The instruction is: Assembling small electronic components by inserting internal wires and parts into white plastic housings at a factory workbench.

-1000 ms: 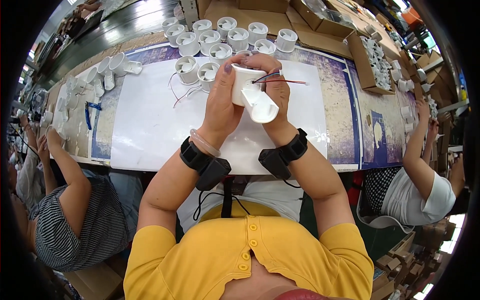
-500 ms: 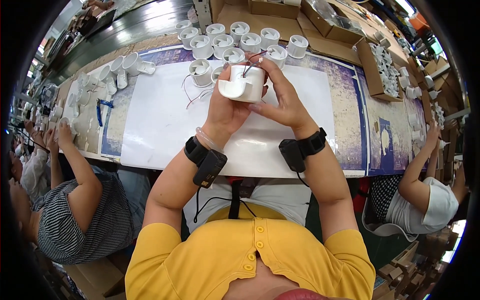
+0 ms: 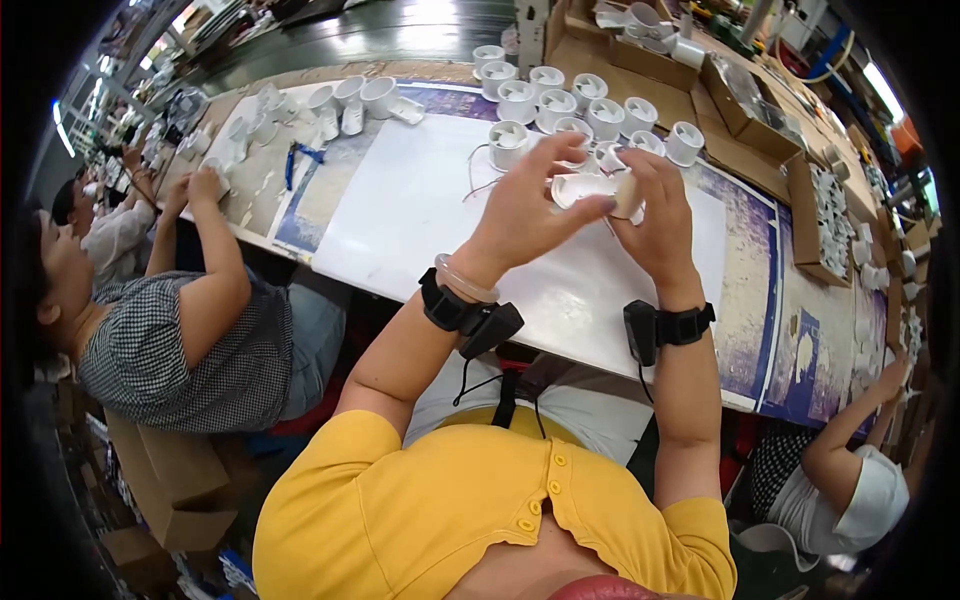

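A white round plastic housing with a scoop-like lip [image 3: 578,188] is held up over the white work sheet [image 3: 430,215]. The fingers and thumb of my right hand [image 3: 660,225] are curled round its right side and cover much of it. On its left, my left hand [image 3: 530,205] is open, fingers spread and thumb stretched out close to the lip; whether the thumb touches it I cannot tell. Just beyond my hands stand several white fan units [image 3: 605,115] with bladed rotors facing up. Thin dark and red wires [image 3: 478,180] trail from the nearest one.
At the left lie blue-handled pliers [image 3: 292,165] and several white housings [image 3: 378,98]. A cardboard box of small white parts [image 3: 825,220] stands at the right, with open cartons [image 3: 650,70] behind. Co-workers sit on the left [image 3: 200,340] and right [image 3: 850,480].
My left hand has come off the housing and opened. The housing has tipped within my right hand. The whole view has turned, shifting the table scene toward the right.
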`<state>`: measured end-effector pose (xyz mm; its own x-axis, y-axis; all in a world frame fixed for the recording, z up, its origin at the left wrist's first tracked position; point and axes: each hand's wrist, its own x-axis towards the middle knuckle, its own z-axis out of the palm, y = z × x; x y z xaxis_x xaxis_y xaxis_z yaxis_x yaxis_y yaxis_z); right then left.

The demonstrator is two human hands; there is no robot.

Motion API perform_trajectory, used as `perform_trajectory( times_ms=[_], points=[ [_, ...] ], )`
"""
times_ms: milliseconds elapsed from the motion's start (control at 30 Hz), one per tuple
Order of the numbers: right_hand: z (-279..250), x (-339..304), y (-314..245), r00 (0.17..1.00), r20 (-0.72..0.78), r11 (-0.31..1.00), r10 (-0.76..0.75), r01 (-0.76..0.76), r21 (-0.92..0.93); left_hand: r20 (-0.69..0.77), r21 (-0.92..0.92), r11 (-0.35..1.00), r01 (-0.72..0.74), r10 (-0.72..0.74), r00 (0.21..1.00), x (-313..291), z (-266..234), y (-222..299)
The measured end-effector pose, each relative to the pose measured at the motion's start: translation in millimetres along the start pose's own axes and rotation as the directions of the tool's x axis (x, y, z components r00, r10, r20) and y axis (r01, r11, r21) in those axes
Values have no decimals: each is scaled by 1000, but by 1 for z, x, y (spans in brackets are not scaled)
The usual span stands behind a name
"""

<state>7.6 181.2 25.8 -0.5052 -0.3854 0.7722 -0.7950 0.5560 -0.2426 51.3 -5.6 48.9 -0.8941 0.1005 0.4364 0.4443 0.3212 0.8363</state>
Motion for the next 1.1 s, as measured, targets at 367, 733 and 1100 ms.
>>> perform_trajectory(
  times_ms=[367, 733, 1100],
  points=[
    [-1, 7, -38, 982, 42, 978, -184, 178, 107, -159, 31, 999, -22, 27, 987, -47, -53, -24],
    [6, 0, -16, 992, -50, 976, 113, -102, 190, -553, 353, 869, 348, -106, 826, -84, -242, -139],
    [11, 1, -10, 982, -123, 978, 140, -118, 174, -429, 778, 621, 99, 408, 806, -60, -165, -66]
  ],
)
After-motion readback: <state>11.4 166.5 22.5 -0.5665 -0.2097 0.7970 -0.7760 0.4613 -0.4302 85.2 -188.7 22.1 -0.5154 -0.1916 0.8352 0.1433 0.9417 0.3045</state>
